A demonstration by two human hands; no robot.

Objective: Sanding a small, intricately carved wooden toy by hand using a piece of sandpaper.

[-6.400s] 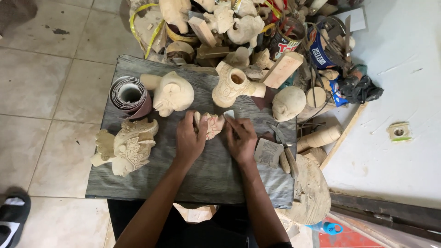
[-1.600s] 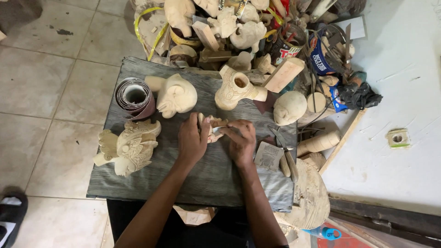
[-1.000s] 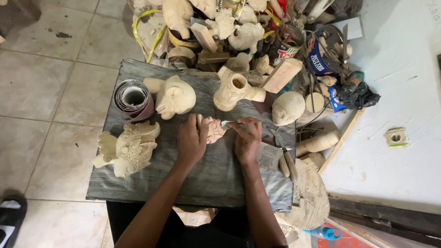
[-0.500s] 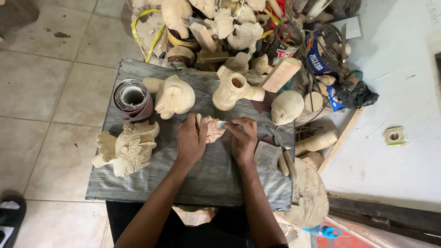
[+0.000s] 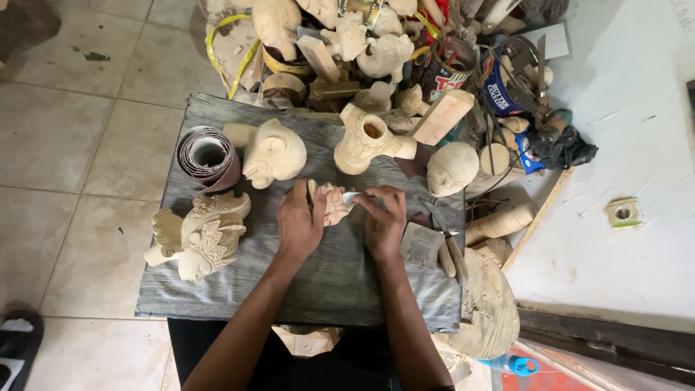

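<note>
Two hands: left hand [image 5: 300, 224] gripping one small carving [image 5: 334, 203], right hand [image 5: 385, 224] pinching one blade [image 5: 356, 197].

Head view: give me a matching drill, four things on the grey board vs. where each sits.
Things:
1. sandpaper roll
2. winged carving
3. carved vase
4. small carving

Places:
A. between the left hand and right hand
B. far left corner of the board
C. far edge, right of middle
D. left edge, nearer the person

Pairs: 1-B, 2-D, 3-C, 4-A
</note>
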